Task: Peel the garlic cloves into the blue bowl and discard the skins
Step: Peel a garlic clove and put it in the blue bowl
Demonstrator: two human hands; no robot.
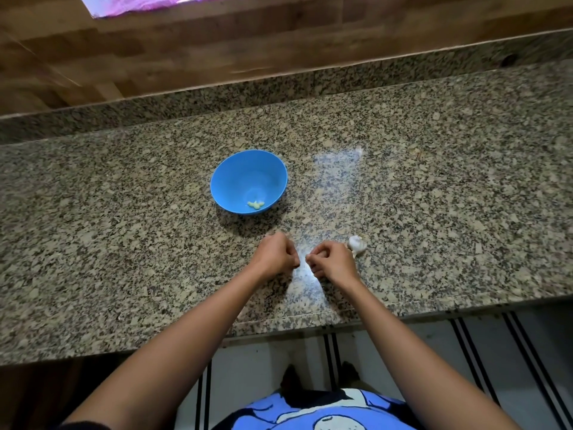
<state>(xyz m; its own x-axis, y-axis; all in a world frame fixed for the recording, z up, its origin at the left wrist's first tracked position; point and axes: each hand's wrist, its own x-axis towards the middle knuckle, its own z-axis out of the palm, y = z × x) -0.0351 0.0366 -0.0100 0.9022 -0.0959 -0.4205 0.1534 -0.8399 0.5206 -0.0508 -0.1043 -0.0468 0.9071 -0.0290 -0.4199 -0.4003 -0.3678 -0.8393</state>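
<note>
A blue bowl (pixel 248 181) stands on the speckled granite counter (pixel 124 243), with a few pale peeled cloves (pixel 256 204) at its near inner wall. A white garlic bulb (pixel 357 243) lies on the counter just right of my right hand (pixel 333 262). My left hand (pixel 276 254) is curled into a fist below the bowl; whatever is inside it is hidden. My right hand's fingers are curled too, their tips pointing toward the left hand, and I cannot make out whether they pinch a clove or skin. The two hands sit a small gap apart.
A raised granite ledge (pixel 279 88) and a wood-patterned wall (pixel 186 51) run along the back. The counter's front edge (pixel 279 330) is close to my body. Bare granite stretches left and right of the bowl.
</note>
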